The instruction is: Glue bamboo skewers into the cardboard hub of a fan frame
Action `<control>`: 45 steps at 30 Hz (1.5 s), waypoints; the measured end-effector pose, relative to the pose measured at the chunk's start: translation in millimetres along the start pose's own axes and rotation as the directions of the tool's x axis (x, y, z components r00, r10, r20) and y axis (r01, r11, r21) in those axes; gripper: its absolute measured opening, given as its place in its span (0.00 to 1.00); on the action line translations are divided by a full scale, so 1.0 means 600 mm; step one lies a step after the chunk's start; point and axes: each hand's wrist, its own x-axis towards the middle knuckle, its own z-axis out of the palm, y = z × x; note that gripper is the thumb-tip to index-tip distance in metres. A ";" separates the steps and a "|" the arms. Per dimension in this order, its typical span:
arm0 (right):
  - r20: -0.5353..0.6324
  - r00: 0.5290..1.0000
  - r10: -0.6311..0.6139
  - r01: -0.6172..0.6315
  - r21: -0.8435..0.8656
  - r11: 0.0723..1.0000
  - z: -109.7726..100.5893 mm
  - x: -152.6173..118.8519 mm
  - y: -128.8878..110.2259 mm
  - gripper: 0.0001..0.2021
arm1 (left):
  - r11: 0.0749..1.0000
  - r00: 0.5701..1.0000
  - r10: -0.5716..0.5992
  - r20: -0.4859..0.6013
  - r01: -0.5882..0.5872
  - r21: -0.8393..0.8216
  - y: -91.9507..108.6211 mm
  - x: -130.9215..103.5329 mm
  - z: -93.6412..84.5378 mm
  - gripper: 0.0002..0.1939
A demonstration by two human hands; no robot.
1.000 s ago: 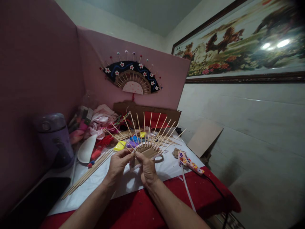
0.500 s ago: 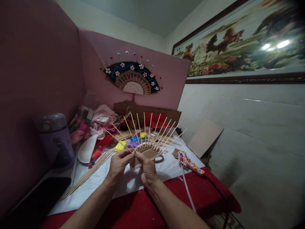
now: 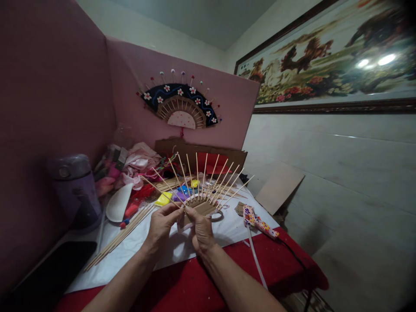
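Note:
Both my hands hold a half-round cardboard fan base [image 3: 203, 209] above the table. Several thin wooden sticks [image 3: 204, 175] spread out from its curved edge like rays. My left hand [image 3: 164, 223] pinches the lowest stick on the left, close to where it meets the cardboard. The thumb of my right hand [image 3: 202, 232] presses on the cardboard's left part, its other fingers curled behind and mostly hidden. A brown cardboard strip [image 3: 217, 216] curves out at the base's right side.
Right of my hands lies a flower-patterned glue gun [image 3: 260, 223] with a white glue stick and dark cord. Loose sticks [image 3: 120, 236], a white half-round piece [image 3: 118, 203], a purple bottle [image 3: 75, 190] and a dark flat object [image 3: 55, 271] are on the left. A finished fan [image 3: 180, 102] hangs behind.

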 end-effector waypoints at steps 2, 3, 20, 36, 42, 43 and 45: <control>-0.010 1.000 -0.007 0.007 -0.002 1.000 -0.001 0.002 0.001 0.24 | 1.000 1.000 0.002 -0.005 -0.002 0.003 0.001 0.000 0.000 0.09; -0.014 1.000 -0.010 0.010 -0.003 1.000 -0.001 0.003 0.002 0.24 | 1.000 1.000 0.002 -0.006 -0.002 0.004 0.002 0.000 0.001 0.09; -0.002 1.000 -0.019 0.020 0.008 1.000 -0.007 0.007 0.006 0.25 | 1.000 1.000 0.007 -0.009 -0.007 -0.012 -0.002 0.001 -0.001 0.09; -0.019 1.000 -0.008 0.008 0.008 1.000 -0.002 0.003 0.002 0.27 | 1.000 1.000 0.005 -0.009 -0.005 -0.007 -0.003 0.002 -0.001 0.08; 0.018 1.000 -0.024 0.024 0.015 1.000 -0.004 0.004 0.004 0.27 | 1.000 1.000 0.024 0.008 -0.024 0.019 -0.004 0.002 -0.002 0.07; 0.020 0.999 -0.027 0.027 0.010 1.000 -0.004 0.004 0.004 0.26 | 0.999 1.000 0.030 0.008 -0.031 0.022 -0.004 0.002 -0.002 0.06; 0.014 1.000 -0.028 0.028 0.005 1.000 -0.005 0.005 0.004 0.26 | 0.999 0.999 0.035 0.005 -0.035 0.021 -0.004 0.001 -0.002 0.06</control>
